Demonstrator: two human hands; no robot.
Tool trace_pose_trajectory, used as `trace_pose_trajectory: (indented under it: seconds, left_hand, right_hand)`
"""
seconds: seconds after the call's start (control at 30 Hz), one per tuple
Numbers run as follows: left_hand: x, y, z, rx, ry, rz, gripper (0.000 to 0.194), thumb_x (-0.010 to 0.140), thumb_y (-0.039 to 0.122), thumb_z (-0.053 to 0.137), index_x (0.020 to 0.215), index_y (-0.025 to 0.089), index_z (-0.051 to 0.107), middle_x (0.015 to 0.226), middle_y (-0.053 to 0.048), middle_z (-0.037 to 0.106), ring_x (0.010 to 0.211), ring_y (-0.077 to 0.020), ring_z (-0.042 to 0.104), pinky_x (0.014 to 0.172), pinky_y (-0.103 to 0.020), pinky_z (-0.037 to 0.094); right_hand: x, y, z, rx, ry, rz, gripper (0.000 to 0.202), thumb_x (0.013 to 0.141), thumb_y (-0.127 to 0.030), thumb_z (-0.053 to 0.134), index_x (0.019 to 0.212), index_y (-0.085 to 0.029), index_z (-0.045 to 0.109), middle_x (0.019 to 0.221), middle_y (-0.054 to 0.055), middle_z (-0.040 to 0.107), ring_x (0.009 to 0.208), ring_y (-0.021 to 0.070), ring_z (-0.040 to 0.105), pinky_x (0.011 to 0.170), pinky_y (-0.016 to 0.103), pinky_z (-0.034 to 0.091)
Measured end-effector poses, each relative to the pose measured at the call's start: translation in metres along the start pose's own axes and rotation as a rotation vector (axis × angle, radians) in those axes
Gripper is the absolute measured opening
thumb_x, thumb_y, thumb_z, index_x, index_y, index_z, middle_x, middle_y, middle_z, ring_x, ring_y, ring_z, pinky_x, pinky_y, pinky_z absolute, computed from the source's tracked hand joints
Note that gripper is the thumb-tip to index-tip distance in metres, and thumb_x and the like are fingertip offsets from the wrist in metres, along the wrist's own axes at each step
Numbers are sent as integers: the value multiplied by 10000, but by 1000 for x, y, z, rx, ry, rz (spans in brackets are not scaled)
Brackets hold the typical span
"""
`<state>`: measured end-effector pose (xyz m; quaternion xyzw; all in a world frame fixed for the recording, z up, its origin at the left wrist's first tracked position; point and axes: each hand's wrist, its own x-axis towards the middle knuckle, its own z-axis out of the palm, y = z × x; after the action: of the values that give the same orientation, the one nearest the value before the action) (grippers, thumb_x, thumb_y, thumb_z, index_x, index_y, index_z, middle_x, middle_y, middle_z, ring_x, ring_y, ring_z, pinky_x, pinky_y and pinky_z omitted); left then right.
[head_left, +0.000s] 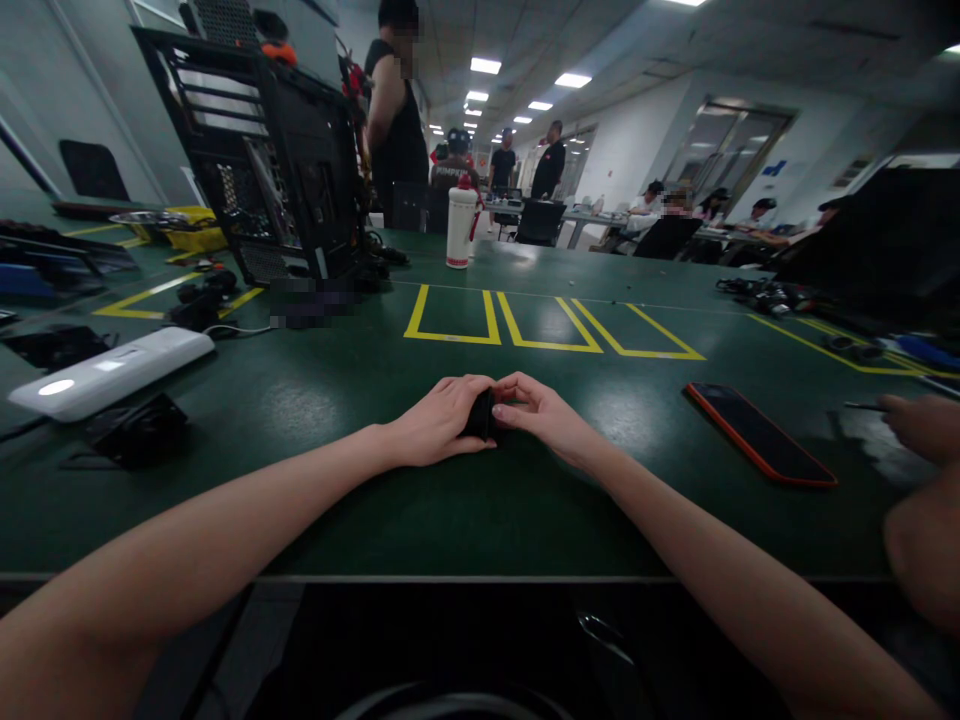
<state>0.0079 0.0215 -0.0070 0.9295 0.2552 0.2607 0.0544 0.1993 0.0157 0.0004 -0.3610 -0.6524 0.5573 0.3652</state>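
A small black object (480,414) stands on the green table (465,520), in front of the yellow tape frames. My left hand (444,418) is wrapped round its left side, thumb low and fingers over the top. At its right side is my right hand (531,408), with thumb and fingers curled together at the object's edge. Most of the object is hidden by my hands, so what it is cannot be made out. Whether the right fingertips pinch a smaller part is too small to tell.
An orange-edged phone (761,432) lies to the right, near another person's hand (922,425). On the left are a white power strip (116,372), black parts (136,430) and an open computer case (277,170). A white bottle (460,225) stands farther back.
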Motion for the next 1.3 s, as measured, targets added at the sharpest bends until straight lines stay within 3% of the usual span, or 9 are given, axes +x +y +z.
trace_pose_trajectory:
  seconds: [0.17,0.43,0.67,0.97,1.17,1.3]
  left_hand:
    - [0,1,-1,-7,2,-6,597,760,437,551,1205,154,270,1153,-134,466,1064,-247,471,935,-425,357]
    - [0,-1,1,-16,0,1,609,755,439,557,1217,176,259,1173,-131,460,1095,-264,457,941,-451,348]
    - [-1,-1,2,9,8,6,615,757,447,554,1214,164,256,1175,-132,453,1113,-255,442,948,-429,350]
    - [0,-1,1,3,9,2,609,757,450,551,1211,162,266,1164,-131,461,1086,-256,460,941,-434,356]
    - [0,-1,0,-7,13,6,604,760,445,549,1209,158,264,1158,-134,465,1074,-257,467,931,-434,362]
    - [0,0,0,-12,11,16,606,757,440,555,1210,163,264,1170,-133,460,1095,-256,456,935,-433,359]
  right_hand:
    - [0,1,0,-22,5,122,249,705,-329,639,851,-182,501,828,6,552,706,120,580,669,318,507]
    - [-1,0,-1,-31,-40,-50,325,615,-216,720,804,-197,456,870,-20,540,766,113,575,690,273,474]
    - [-1,1,1,29,-11,-70,211,702,-259,648,787,-192,467,844,-22,537,740,101,552,700,275,458]
    - [1,3,0,-32,34,20,338,625,-212,706,889,-177,498,897,17,560,828,135,570,797,338,457]
    - [-3,-1,1,-42,4,37,267,661,-251,675,844,-197,488,859,-2,541,759,124,566,667,309,504]
    - [-4,-3,2,-22,-15,-25,290,632,-230,703,814,-201,479,881,-13,537,737,103,567,675,285,497]
